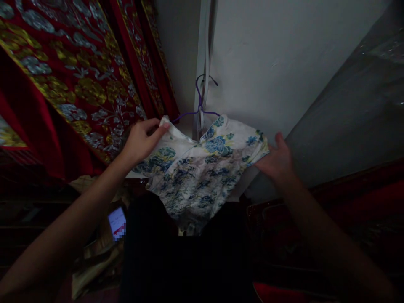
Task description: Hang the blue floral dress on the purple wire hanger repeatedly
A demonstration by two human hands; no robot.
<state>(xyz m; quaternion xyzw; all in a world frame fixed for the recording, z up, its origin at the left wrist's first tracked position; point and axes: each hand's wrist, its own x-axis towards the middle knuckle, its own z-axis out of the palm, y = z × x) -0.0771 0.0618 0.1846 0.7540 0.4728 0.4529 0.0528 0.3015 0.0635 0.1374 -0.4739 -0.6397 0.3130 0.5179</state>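
Note:
A white short-sleeved blouse (202, 168) with blue and green flowers hangs on a purple hanger (200, 101), spread out before me. My left hand (142, 139) pinches the blouse's collar edge at the left between thumb and fingers. On the other side, my right hand (277, 158) is at the sleeve end, its thumb standing up and apart. The fingers of that hand are partly hidden behind the sleeve cloth. The hanger's shoulders are mostly covered by the blouse, and its hook points up and to the right.
Red cloth (91, 71) with gold and silver embroidery hangs at the left. A pale wall (268, 54) stands behind the hanger, with a white vertical strip or cord on it. Clear plastic sheeting (350, 105) covers something at the right. A lit phone (116, 221) lies at lower left.

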